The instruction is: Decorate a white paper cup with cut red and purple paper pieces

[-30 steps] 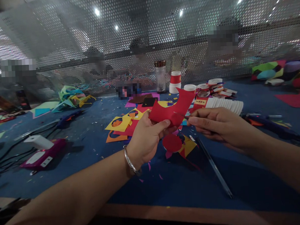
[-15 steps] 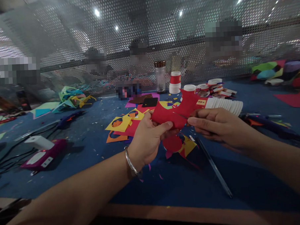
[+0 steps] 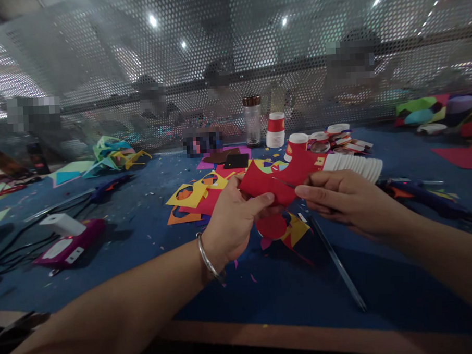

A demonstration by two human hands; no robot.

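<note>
My left hand pinches a sheet of red paper between thumb and fingers, held up above the table. A curved notch is cut into the sheet's upper edge. My right hand is closed on what look like small scissors; their thin blade lies across the red paper, and the handles are hidden by my fingers. Below the hands lie a red paper disc and yellow scraps. A long clear stick rests on the table near my right wrist.
Paper cups stand at the back, with a stack lying sideways. Beside them is a glass bottle. Yellow cut sheets lie left of my hands. A purple power strip and glue guns sit further out. A perforated metal screen closes the back.
The red paper's upper right part has swung down and to the right, uncovering more of the cup behind it. My hands stay nearly in place.
</note>
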